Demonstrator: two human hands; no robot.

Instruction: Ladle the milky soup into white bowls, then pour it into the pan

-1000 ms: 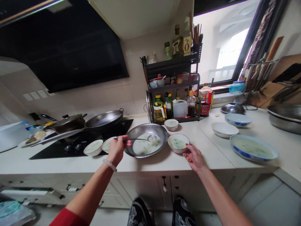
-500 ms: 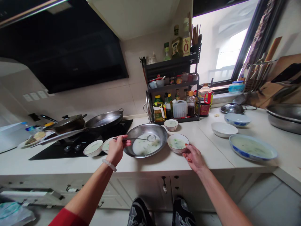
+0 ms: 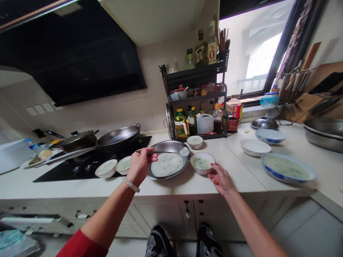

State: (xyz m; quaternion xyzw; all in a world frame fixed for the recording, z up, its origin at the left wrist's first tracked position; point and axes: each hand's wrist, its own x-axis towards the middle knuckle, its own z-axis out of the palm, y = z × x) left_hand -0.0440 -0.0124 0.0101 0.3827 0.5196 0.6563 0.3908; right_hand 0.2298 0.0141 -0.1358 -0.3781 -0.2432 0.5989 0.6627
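My left hand is closed round the handle of a metal ladle. The ladle's bowl is at the right inside of a wide metal basin that holds pale soup with green bits. My right hand grips the right rim of a small bowl of soup, which sits on the counter just right of the basin. Two more small soup bowls, a left one and another beside it, stand left of my left hand. Behind the basin is a fourth small bowl.
A black stove bears a wok and a lidded pan. Behind the basin stands a black rack with bottles. To the right are a large soup dish, a white bowl, a blue-rimmed bowl and metal basins.
My left hand has moved to the right with the ladle, whose bowl has shifted from the basin's upper middle to its right side. My right hand has stayed at the small bowl.
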